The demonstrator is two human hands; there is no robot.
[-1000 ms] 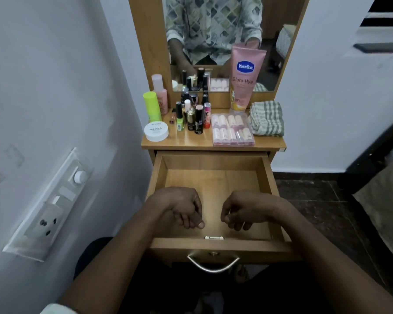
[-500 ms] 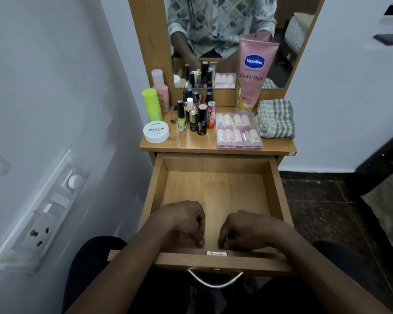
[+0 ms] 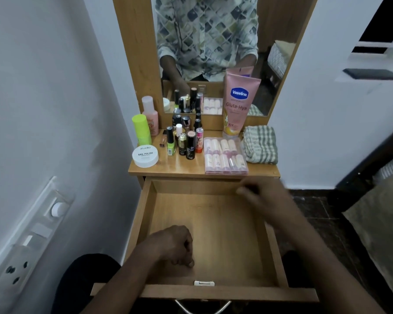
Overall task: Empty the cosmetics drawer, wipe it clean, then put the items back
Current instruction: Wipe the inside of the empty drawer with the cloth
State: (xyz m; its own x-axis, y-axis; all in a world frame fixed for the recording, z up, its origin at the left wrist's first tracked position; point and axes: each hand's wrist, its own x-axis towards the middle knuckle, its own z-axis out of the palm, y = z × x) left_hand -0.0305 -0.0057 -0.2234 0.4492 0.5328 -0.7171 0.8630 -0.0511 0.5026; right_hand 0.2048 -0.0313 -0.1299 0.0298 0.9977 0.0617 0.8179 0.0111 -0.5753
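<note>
Above the drawer, a clear case holds pink tubes.

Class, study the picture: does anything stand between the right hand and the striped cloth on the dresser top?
Nothing visible does. The right hand is at the drawer's back right corner; the cloth lies just beyond, on the top. The clear case sits left of that path.

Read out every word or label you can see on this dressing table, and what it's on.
"Vaseline": pink tube
"Gluta-Hya": same tube
"10X": same tube, lower end
"zudio": white jar
"NAIL POLISH": same jar
Labels on the small bottles and the fine print: too small to read.
</note>
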